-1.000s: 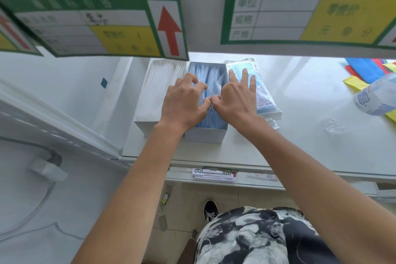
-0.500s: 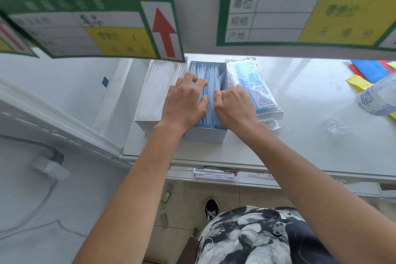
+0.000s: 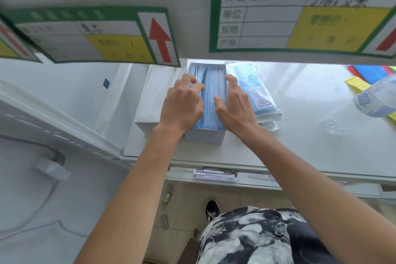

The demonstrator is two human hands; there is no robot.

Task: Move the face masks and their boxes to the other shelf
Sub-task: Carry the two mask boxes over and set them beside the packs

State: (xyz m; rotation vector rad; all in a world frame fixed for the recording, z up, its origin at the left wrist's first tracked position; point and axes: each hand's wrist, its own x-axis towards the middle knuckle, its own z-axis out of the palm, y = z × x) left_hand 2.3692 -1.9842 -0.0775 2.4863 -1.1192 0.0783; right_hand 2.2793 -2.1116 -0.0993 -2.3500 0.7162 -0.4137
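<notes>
Both hands (image 3: 211, 105) have spread apart over the open mask box (image 3: 206, 135).

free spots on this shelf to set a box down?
Bare shelf runs between the bagged masks and the plastic bottle; a narrow strip lies in front of the open mask box. The left end is crowded: white box, mask box, bag, both hands.

White shelf (image 3: 300, 146): two mask boxes (image 3: 203, 135), mask packet (image 3: 255, 90), bottle (image 3: 377, 98).
</notes>
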